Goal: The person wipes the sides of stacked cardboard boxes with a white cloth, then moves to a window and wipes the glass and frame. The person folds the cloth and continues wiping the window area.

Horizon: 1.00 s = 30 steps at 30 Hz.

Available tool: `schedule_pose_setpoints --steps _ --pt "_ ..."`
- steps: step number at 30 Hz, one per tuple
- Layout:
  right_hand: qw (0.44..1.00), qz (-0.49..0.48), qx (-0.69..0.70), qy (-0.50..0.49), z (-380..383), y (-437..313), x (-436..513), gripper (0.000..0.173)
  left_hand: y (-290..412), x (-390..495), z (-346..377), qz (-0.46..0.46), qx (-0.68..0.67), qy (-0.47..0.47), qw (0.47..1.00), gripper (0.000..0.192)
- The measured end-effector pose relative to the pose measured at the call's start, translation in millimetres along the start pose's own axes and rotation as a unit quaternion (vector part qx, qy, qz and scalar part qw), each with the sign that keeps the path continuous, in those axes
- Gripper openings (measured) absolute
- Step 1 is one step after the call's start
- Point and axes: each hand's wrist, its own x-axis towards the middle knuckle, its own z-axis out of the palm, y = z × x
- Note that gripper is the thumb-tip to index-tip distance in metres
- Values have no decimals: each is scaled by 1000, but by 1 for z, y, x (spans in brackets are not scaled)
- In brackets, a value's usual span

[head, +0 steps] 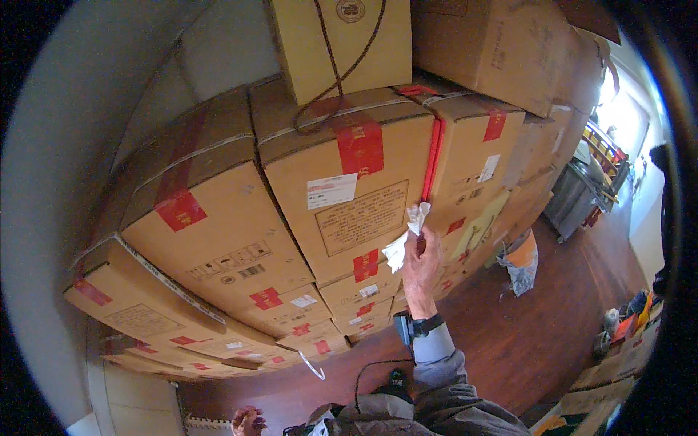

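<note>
My right hand (421,270) is reached out in front of a stack of taped cardboard boxes, its fingers closed on a crumpled white tissue or cloth (419,215). Part of the white material sticks out above the fingers and part hangs to their left. Just above it, a red strip (434,158) runs down the gap between a large carton (294,158) and a narrower carton (469,152). Low at the bottom edge, my left hand (249,421) is apart from the boxes, fingers loosely bent, with nothing visible in it.
A cream bag with dark cord handles (349,54) and a big brown box (491,43) sit atop the stack. On the reddish floor (491,338) lies a plastic bag (521,264). A grey cart (575,191) stands far right, and opened cardboard (600,376) lies lower right.
</note>
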Motion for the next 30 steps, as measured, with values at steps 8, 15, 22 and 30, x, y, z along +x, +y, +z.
schedule_pose_setpoints --steps 8,15,22,30 --pt "997 -1 36 -69 53 -7 -60 21 4 15 -12 24 37 -31 999 17" --pt "994 -37 -99 2 9 16 -14 24 -2 7 -43 -22 -25 -18 999 15" --pt "980 -89 -176 9 48 23 -53 23 -8 26 -75 182 239 -112 947 13" --pt "956 -64 4 -285 77 -12 -160 27 -11 18 -45 121 192 -103 969 13"
